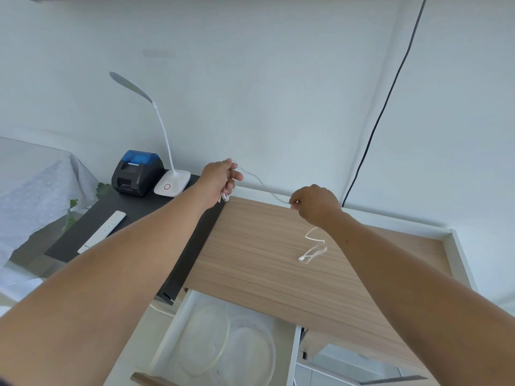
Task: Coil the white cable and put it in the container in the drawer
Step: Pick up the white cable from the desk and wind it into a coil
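No readable brand or text anywhere; the remote (pixel 101 231) has marks too small to read, the lamp base (pixel 172 183) shows only a red ring. Left to right: remote lies on dark side table (pixel 133 207), black printer with blue lid (pixel 137 172) sits just beside the white desk lamp. Left hand (pixel 220 181) is raised over the table's far left corner, arm stretched forward, fingers (pixel 233 176) curled closed around a bunch of the white cable (pixel 257 181), short ends hang below the fist. Cable runs slack across to right hand (pixel 315 204), knuckles up, fingers pinching the cable at their tips. Rest of cable drops from right hand, loose end lies on wooden table (pixel 250 260). Below the table edge, open drawer (pixel 178 321) holds clear round container (pixel 239 346), no cable in it
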A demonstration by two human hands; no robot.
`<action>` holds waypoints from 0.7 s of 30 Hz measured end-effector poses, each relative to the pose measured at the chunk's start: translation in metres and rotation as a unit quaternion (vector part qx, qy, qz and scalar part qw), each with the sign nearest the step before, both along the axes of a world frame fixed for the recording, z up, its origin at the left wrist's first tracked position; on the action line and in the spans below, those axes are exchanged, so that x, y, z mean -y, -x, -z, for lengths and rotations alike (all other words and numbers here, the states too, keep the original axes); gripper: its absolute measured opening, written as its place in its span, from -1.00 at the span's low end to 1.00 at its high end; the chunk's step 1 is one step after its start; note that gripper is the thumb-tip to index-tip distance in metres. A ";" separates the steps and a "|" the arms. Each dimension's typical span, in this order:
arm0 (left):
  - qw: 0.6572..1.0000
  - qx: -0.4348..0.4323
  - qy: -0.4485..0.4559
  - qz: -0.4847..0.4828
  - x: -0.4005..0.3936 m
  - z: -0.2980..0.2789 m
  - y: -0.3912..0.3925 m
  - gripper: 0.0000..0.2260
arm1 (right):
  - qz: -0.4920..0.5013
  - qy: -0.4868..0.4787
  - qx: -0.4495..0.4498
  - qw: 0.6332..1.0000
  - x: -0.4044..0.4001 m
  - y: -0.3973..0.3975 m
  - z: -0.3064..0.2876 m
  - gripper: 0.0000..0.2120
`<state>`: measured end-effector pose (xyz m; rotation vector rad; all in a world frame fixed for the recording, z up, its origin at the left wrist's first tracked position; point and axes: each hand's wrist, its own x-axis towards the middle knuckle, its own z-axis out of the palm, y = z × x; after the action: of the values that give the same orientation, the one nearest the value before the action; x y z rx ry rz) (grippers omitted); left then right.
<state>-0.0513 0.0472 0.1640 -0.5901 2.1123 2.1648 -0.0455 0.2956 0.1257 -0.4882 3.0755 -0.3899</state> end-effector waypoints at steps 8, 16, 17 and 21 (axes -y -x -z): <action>0.996 -0.026 0.008 0.085 -0.010 0.013 -0.008 -0.75 | -0.153 0.076 0.210 0.963 0.014 -0.008 -0.025 -0.78; 0.968 -0.008 0.180 0.175 -0.016 0.031 -0.020 -0.73 | -0.095 0.324 0.250 0.908 0.015 0.000 -0.033 -0.91; 0.972 -0.009 0.150 0.181 -0.016 0.031 -0.020 -0.73 | -0.081 0.331 0.241 0.909 0.012 0.001 -0.034 -0.89; 0.978 0.020 0.067 0.198 -0.014 0.025 -0.020 -0.62 | -0.029 0.365 0.240 0.899 -0.003 0.006 -0.030 -0.81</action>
<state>-0.0315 0.0614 0.1394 -0.1912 2.1441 1.7934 -0.0517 0.2986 0.1553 -0.3919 2.3425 -1.4299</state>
